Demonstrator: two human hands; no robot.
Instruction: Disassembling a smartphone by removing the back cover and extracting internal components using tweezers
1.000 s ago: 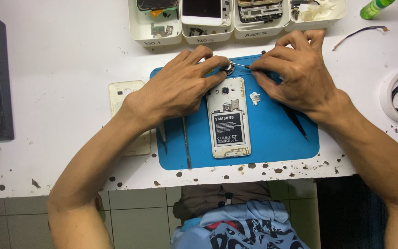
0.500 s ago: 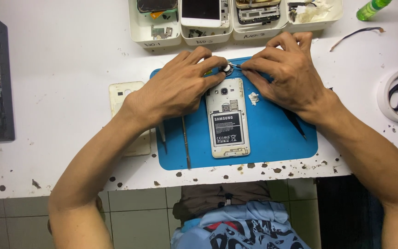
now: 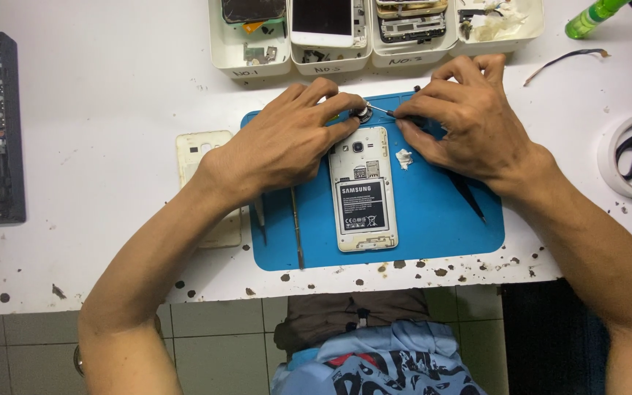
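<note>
Two bare hands work at the far edge of a blue mat (image 3: 433, 234), above an opened phone (image 3: 362, 189). Left hand (image 3: 279, 146) pinches a small round part (image 3: 363, 113); right hand (image 3: 469, 124) grips thin tweezers (image 3: 380, 110) touching it. Steady, light pressure seems best.

4 bins (image 3: 334, 62) wall off mat's (image 3: 433, 227) far edge.
</note>
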